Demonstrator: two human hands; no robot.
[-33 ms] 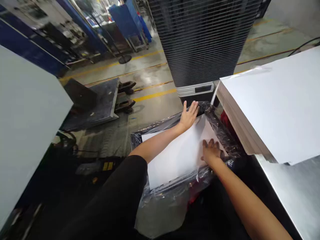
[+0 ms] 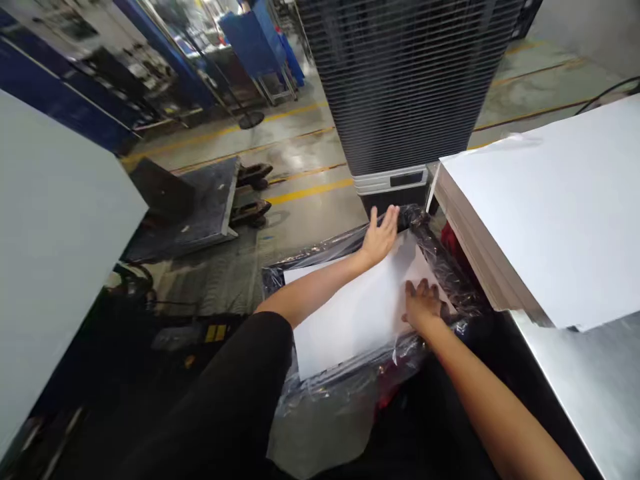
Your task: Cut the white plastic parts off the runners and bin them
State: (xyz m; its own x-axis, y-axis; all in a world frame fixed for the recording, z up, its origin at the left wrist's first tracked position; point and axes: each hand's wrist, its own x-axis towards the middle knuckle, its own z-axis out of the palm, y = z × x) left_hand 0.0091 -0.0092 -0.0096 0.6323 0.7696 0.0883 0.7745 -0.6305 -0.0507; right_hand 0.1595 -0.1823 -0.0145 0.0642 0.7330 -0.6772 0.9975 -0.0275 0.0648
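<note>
A white sheet (image 2: 345, 327) lies inside a black box lined with clear plastic film (image 2: 435, 257), low in front of me. My left hand (image 2: 380, 237) is at the far edge of the sheet, by the box's far wall, with its fingers stretched and the thumb apart. Whether it presses on the sheet or the film I cannot tell. Nearer to me, my right hand (image 2: 423, 305) rests on the sheet's right part with its fingers spread. Neither hand grips anything. Crumpled film hangs over the box's near side.
To the right, a stack of white-topped sheets (image 2: 545, 207) overhangs a metal table (image 2: 595, 380). A tall black slatted unit (image 2: 405, 87) stands just beyond the box. At left are a large white panel (image 2: 60, 247) and a dark platform (image 2: 205, 207) near two forks.
My left hand has shifted slightly, its fingers drawn a little closer together. The right hand, sheet and box look the same.
</note>
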